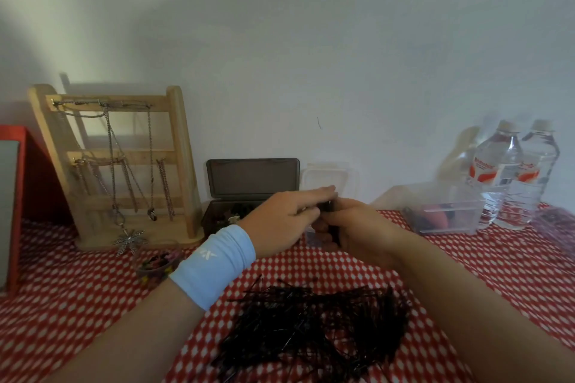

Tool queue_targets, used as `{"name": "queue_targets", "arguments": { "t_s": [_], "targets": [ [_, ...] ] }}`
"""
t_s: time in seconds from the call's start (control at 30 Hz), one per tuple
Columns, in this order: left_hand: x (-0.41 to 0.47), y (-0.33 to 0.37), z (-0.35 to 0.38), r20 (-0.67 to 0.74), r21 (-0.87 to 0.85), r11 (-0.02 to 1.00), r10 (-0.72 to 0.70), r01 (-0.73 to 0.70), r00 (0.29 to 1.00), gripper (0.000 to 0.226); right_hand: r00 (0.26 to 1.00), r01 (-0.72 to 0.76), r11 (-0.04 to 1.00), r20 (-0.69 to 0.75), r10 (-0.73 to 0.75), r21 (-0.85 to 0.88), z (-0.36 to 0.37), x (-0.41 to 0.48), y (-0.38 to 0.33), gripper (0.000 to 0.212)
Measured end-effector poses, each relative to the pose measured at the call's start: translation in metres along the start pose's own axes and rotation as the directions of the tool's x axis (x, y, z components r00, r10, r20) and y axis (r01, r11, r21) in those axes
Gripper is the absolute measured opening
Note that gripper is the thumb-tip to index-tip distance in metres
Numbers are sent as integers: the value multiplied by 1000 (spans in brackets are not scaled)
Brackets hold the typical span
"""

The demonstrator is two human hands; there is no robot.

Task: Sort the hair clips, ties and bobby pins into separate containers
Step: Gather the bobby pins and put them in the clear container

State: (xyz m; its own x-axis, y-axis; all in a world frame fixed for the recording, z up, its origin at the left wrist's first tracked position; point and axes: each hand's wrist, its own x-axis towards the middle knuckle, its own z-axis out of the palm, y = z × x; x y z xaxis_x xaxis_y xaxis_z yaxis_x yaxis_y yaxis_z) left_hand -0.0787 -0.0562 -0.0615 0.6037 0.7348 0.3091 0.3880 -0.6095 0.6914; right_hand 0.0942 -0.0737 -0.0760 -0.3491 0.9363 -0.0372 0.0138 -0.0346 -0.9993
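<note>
A large heap of black bobby pins (314, 326) lies on the red checked cloth near me. Both hands meet above the table's middle. My right hand (354, 228) is curled round a bunch of black bobby pins (330, 211). My left hand (289, 218), with a light blue wristband, reaches across with fingers stretched and touches the top of that bunch. A dark open box (252, 179) holding clips stands behind my left hand. A small clear container (325, 179) sits behind my hands, mostly hidden. A small bowl of hair ties (154, 264) sits at the left.
A wooden stand hung with necklaces (118, 165) is at the back left, beside a red box (28, 196). A clear plastic drawer (445, 211) with red and dark items and two water bottles (513, 177) stand at the right. The wall is close behind.
</note>
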Motion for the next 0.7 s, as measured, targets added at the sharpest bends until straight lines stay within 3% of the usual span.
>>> {"name": "queue_targets", "arguments": {
  "t_s": [0.07, 0.13, 0.27, 0.33, 0.4, 0.57, 0.63, 0.7],
  "targets": [
    [7, -2, -6, -27, 6, 1000, 4, -4, 1000, 42, 999, -11, 980, -48, 1, -199, -7, 1, -6, 20],
    [14, -6, -13, -96, -41, 999, -14, 11, 995, 44, 995, -20, 881, -95, -28, -473, -15, 6, -19, 22],
    [24, -21, -14, -156, 36, 995, -86, 93, 984, 42, 997, -28, 475, -57, -46, -880, -24, 30, -36, 27],
    [24, -28, -9, -117, 130, 983, -114, 129, 987, 42, 999, -23, 264, -15, 33, -964, -26, 43, -29, 32],
    [23, -33, -3, -77, 213, 966, -135, 149, 988, 42, 993, -9, 148, 8, 114, -989, -27, 52, -19, 34],
    [25, -37, 6, -15, 339, 926, -172, 167, 985, 41, 997, 3, 217, 20, 76, -976, -45, 49, -19, 40],
    [28, -39, 12, 69, 361, 925, -153, 118, 986, 35, 999, 7, 259, 18, 39, -966, -51, 45, -18, 33],
    [31, -43, 18, 179, 453, 887, -188, 89, 966, 41, 998, 5, 224, 20, 63, -975, -52, 37, -15, 28]
  ]
}}
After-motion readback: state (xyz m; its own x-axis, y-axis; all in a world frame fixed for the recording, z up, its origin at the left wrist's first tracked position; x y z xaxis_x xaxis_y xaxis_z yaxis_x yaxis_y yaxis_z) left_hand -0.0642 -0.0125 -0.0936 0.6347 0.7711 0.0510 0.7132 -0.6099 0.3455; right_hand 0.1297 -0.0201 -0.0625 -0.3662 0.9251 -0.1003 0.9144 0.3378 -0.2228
